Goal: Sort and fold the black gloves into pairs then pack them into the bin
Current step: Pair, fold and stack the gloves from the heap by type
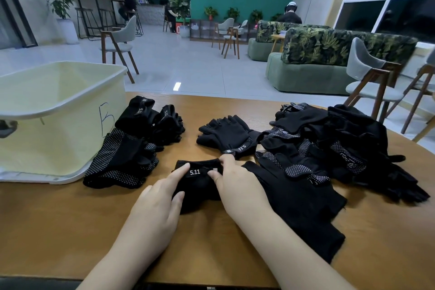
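Folded glove pair [199,186] with a "5.11" label lies at near centre of the wooden table [58,219]. Left hand [156,207] rests straight fingers on its left edge; right hand [231,186] pinches its right edge. Folded pairs [131,146] lie beside the cream bin [54,110], far left. Unsorted gloves [329,143] are heaped at right.

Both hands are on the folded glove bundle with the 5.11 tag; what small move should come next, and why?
Probably lift the folded bundle held between the left hand and right hand and set it beside the finished bundles near the bin: it already looks folded.
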`<move>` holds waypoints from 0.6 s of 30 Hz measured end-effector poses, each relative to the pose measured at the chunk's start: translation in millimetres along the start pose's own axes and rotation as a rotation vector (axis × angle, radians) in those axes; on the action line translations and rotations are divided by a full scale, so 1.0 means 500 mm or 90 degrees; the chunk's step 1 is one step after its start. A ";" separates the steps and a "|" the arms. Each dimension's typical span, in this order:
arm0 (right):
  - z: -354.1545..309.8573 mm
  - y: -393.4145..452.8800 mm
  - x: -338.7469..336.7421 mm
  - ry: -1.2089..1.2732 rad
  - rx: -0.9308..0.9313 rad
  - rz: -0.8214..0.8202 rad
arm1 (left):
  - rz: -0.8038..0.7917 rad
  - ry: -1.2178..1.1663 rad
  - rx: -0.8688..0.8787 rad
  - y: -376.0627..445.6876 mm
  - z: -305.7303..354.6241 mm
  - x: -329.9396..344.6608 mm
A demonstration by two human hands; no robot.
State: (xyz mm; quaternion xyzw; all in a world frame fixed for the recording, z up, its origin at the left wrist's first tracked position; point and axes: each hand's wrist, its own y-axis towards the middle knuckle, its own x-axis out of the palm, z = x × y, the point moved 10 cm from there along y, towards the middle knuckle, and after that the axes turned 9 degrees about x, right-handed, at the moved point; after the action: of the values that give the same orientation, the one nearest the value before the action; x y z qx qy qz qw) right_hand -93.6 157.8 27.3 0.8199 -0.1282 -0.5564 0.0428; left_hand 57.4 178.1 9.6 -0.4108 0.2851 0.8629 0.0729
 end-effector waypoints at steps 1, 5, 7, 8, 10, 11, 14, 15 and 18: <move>-0.004 0.005 0.000 -0.006 0.000 -0.009 | 0.004 0.003 0.002 0.006 -0.002 0.001; -0.025 0.014 0.007 -0.031 -0.015 -0.021 | 0.061 -0.017 -0.053 0.017 -0.016 -0.010; -0.027 0.013 0.001 -0.021 -0.020 0.002 | 0.096 -0.033 -0.090 0.016 -0.024 -0.013; -0.030 0.012 0.001 -0.021 -0.029 0.010 | 0.102 -0.045 -0.101 0.018 -0.025 -0.012; -0.032 0.015 0.005 -0.003 -0.026 0.001 | 0.106 -0.074 -0.112 0.030 -0.025 -0.008; -0.031 0.017 0.009 0.012 -0.012 -0.020 | 0.113 -0.090 -0.116 0.039 -0.023 -0.010; -0.030 0.021 0.015 0.073 0.013 -0.054 | 0.163 -0.154 -0.120 0.067 -0.017 -0.022; -0.032 0.022 0.014 0.108 0.014 -0.058 | 0.179 -0.175 -0.123 0.075 -0.017 -0.026; -0.045 0.024 0.014 0.203 0.004 -0.066 | 0.225 -0.212 -0.124 0.094 -0.010 -0.043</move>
State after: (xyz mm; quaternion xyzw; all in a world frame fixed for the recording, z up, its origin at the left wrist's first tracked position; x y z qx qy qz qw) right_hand -72.4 142.9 32.1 0.9033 -0.0790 -0.4205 0.0316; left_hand 57.7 138.9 43.8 -0.2122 0.2523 0.9413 -0.0730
